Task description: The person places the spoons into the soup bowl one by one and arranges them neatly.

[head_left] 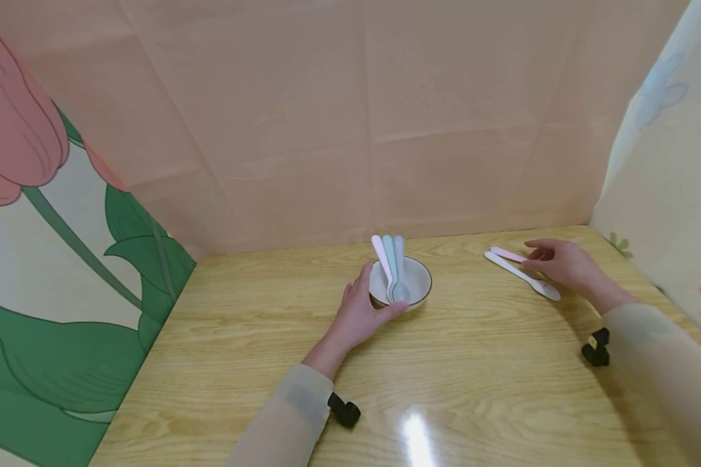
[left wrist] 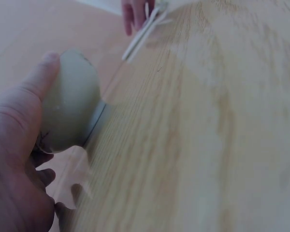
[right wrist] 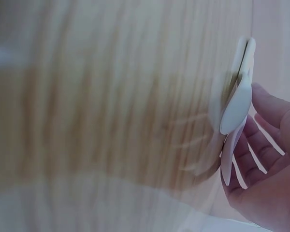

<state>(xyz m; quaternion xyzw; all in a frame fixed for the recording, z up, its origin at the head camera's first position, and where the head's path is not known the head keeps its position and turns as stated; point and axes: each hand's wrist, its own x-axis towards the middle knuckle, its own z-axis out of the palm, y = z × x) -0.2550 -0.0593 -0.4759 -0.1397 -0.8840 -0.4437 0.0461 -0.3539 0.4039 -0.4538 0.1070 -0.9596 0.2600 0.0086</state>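
On the wooden surface (head_left: 228, 350), the left hand (head_left: 359, 314) curls its fingers round a bowl (head_left: 422, 282) from 8 o'clock; three spoons (head_left: 389, 253) lean inside. At the bowl's 3 o'clock, the right hand's (head_left: 563, 263) loosely parted fingers surround a pink spoon (head_left: 505, 253) beside a pale one (head_left: 511, 266), grip unclear; it looks light, stiff, slightly slippery, best pinched mid-handle.

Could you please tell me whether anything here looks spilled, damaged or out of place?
Nothing stands out; no spill or damage shows. The bowl holds three spoons; a whitish spoon and a pink spoon are outside it, near the right hand.
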